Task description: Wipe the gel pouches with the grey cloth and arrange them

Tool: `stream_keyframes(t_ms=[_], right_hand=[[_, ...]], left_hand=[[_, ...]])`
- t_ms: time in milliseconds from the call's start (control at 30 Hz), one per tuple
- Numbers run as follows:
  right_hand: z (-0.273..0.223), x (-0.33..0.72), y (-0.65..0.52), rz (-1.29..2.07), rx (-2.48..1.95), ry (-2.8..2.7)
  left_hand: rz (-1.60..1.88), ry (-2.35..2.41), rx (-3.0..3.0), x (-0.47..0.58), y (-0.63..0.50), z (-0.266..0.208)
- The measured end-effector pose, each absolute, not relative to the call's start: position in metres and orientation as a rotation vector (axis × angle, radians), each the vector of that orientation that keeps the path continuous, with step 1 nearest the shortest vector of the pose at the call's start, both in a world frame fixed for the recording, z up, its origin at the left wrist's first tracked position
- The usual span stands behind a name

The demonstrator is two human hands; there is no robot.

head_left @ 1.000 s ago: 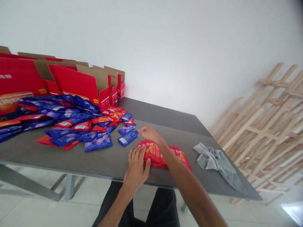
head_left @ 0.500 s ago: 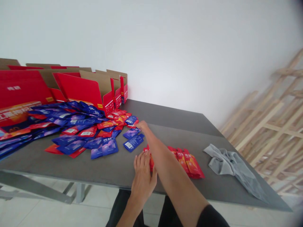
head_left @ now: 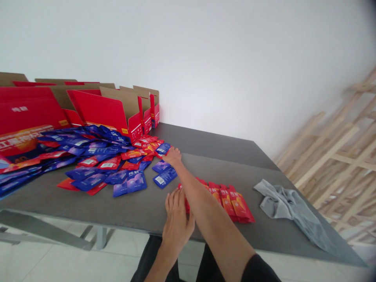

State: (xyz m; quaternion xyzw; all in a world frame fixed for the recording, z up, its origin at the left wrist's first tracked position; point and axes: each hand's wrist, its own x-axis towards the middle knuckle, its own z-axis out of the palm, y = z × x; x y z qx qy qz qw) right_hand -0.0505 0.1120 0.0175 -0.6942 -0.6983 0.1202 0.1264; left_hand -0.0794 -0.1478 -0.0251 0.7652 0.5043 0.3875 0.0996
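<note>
My left hand (head_left: pixel 178 213) rests on the table with its fingers stretched out, against the left end of a row of red pouches (head_left: pixel 239 205). The pouches overlap one another, and my right forearm hides part of the row. Crossing over it, my right arm reaches to the right edge of a loose pile, where my right hand (head_left: pixel 173 156) is low with its fingers partly apart. A blue pouch (head_left: pixel 163 148) lies beside those fingers; whatever is under the palm is hidden. Another blue pouch (head_left: pixel 165 178) with a white label lies just below the hand.
A heap of blue and red pouches (head_left: pixel 88 149) spreads across the table's left side. Behind it stand open red cartons (head_left: pixel 100 111) with raised flaps. A grey cloth (head_left: pixel 282 201) lies at the right, and wooden frames (head_left: pixel 337 156) lean against the wall beyond the table (head_left: pixel 205 137).
My right hand has shifted slightly and its fingers now point farther forward at the pile's edge. My left hand stays by the row of red pouches.
</note>
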Motion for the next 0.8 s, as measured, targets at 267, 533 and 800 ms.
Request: stream_keyframes(t_ms=[267, 533, 800], right_hand=[[0.013, -0.059, 0.108, 0.208, -1.932, -2.239], [0.026, -0.05, 0.106, 0.12, -1.889, -2.275], [0.034, -0.037, 0.093, -0.019, -1.793, -2.323]], left_hand=[[1.148, 1.517, 2.236, -0.08, -0.149, -0.024], [1.164, 1.53, 2.251, -0.079, -0.149, -0.023], [1.198, 1.559, 2.216, -0.078, -0.148, -0.022]])
